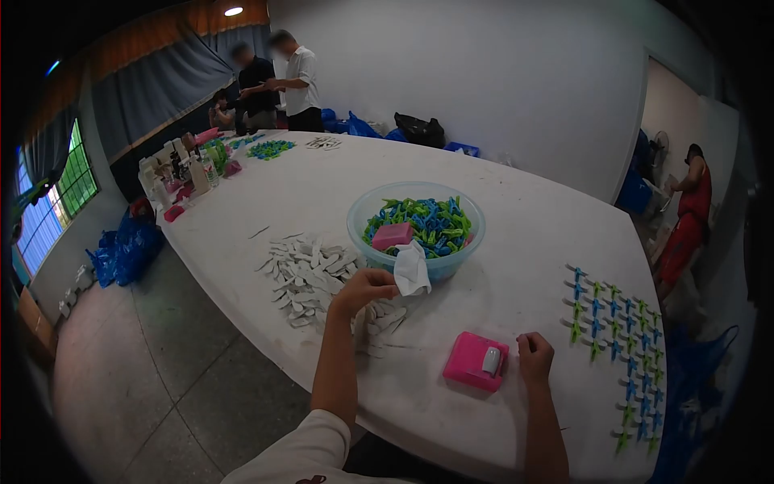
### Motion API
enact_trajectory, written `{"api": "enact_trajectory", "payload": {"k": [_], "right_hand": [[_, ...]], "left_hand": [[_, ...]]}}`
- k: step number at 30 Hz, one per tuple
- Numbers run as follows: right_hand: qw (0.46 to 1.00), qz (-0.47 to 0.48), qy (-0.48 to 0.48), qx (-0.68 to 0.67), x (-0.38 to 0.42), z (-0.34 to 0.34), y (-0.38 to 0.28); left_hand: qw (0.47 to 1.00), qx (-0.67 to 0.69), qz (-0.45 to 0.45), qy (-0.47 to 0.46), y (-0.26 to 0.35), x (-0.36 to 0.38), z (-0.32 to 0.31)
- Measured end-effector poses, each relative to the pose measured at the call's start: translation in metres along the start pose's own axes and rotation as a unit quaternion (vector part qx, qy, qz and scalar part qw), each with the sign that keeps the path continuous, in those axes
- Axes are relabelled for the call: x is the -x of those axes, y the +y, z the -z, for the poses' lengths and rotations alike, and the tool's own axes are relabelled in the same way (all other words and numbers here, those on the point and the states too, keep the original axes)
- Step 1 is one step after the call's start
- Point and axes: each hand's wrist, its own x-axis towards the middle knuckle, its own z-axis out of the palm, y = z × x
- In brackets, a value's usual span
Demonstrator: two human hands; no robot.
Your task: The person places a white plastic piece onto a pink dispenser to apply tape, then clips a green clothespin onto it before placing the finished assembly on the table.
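Note:
My left hand [369, 292] reaches over the pile of pale grey strips [310, 270], its fingers pinched at the left edge of a white cloth [412, 270]. That cloth hangs over the near rim of a clear plastic bowl [359, 234]. Inside the bowl are many green and blue clothespins [431, 219] and a pink block [393, 235]. My right hand [535, 358] is closed above the table, with whatever its fingers hold hidden. Just left of it lies a pink box [468, 361] with a silvery piece [491, 360] on top.
Rows of green and blue clothespins [617, 323] lie along the right of the white table [274, 194]. Bottles [196, 173] and more clothespins [272, 149] are at the far left. People [302, 81] stand beyond the table; another person [692, 202] is at the right doorway.

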Motion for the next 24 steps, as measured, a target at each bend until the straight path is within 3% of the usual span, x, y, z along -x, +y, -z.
{"api": "enact_trajectory", "payload": {"k": [4,6,8,12,14,17,19,21,22,24], "right_hand": [[0.999,0.033,0.018,0.011,0.003,-0.004,-0.002],[1.000,-0.005,0.004,0.003,0.002,-0.005,-0.002],[1.000,0.009,0.000,0.003,-0.002,-0.004,-0.002],[0.998,-0.014,0.006,-0.060,0.005,0.003,0.005],[0.997,0.019,0.036,-0.063,0.006,0.008,0.008],[0.994,0.070,0.063,-0.050,0.007,0.014,-0.001],[0.994,0.083,0.056,-0.033,0.013,0.019,-0.013],[0.985,0.174,0.011,0.004,0.016,0.018,-0.027],[0.985,0.173,0.010,-0.001,0.019,0.018,-0.035],[0.958,0.282,0.004,0.043,0.024,0.015,-0.050]], "left_hand": [[0.992,0.071,0.026,-0.106,0.000,-0.004,-0.031],[0.986,0.087,0.041,-0.133,0.000,-0.006,-0.055],[0.971,0.075,0.037,-0.223,0.003,-0.009,-0.078],[0.966,0.127,-0.015,-0.226,0.010,-0.008,-0.117],[0.957,-0.107,-0.214,-0.164,0.017,-0.005,-0.123],[0.945,-0.126,-0.271,-0.136,0.022,-0.003,-0.126],[0.956,-0.091,-0.251,-0.120,0.021,0.000,-0.132],[0.965,-0.063,-0.236,-0.099,0.019,0.003,-0.135],[0.958,-0.073,-0.257,-0.101,0.019,0.003,-0.137],[0.950,-0.084,-0.284,-0.102,0.018,0.003,-0.141]]}}
